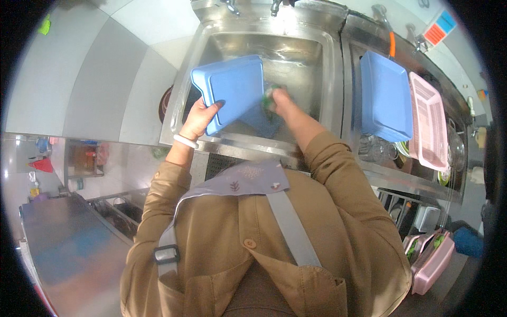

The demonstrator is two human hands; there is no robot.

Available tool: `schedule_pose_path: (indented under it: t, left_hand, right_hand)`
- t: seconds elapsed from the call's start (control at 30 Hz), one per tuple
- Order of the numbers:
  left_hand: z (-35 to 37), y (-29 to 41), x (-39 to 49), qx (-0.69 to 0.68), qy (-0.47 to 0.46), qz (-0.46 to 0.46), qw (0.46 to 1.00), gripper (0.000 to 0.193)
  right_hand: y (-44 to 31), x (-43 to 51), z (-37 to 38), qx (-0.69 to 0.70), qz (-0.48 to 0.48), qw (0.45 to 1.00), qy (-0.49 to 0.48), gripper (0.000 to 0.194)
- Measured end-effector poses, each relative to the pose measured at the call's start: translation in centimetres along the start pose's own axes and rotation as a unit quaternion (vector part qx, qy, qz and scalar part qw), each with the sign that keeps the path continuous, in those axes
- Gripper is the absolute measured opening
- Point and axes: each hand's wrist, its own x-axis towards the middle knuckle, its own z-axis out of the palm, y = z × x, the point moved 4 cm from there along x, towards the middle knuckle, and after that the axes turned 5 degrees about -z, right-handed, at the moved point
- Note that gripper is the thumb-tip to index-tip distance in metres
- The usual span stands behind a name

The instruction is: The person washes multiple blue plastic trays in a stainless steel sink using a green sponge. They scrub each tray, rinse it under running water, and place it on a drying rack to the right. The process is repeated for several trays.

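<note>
My left hand (200, 118) grips the near left edge of a blue plastic bin (239, 93), thumb on its flat outer face. The bin is tilted over the basin of a stainless steel sink (332, 87). At the bin's right side, my right hand (280, 100) is closed around a green scrubbing pad (269, 99), partly hidden by the fingers. Whether the pad touches the bin cannot be told. Beneath, the lower part of the basin is shaded and blurred.
Two taps (276, 8) stand behind the basin. To the right, another blue bin (386, 99) and a pink basket (429, 119) rest over a second sink, near several clear glasses (376, 148). A pink container (433, 263) sits lower right; a steel counter (71, 253) lies lower left.
</note>
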Motion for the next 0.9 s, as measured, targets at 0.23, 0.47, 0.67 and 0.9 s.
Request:
schedule_pose_path:
  t: [0.23, 0.47, 0.67, 0.9]
  left_hand:
    - [1.7, -0.2, 0.3, 0.043, -0.006, 0.011, 0.999, 0.036]
    - [0.6, -0.4, 0.7, -0.140, 0.106, 0.025, 0.984, 0.041]
    - [-0.3, -1.5, 0.3, -0.362, 0.093, -0.036, 0.927, 0.045]
    - [-1.7, -1.4, -0.8, -0.358, 0.045, -0.051, 0.931, 0.052]
  right_hand:
    - [-9.1, -7.5, 7.3, 0.039, -0.132, 0.990, -0.023, 0.030]
    - [-9.6, -16.6, 11.8, -0.202, -0.431, 0.867, -0.145, 0.029]
    - [-8.7, -18.6, 7.8, -0.211, -0.558, 0.764, -0.246, 0.026]
    - [-7.6, -7.9, 0.0, -0.304, -0.429, 0.850, -0.017, 0.032]
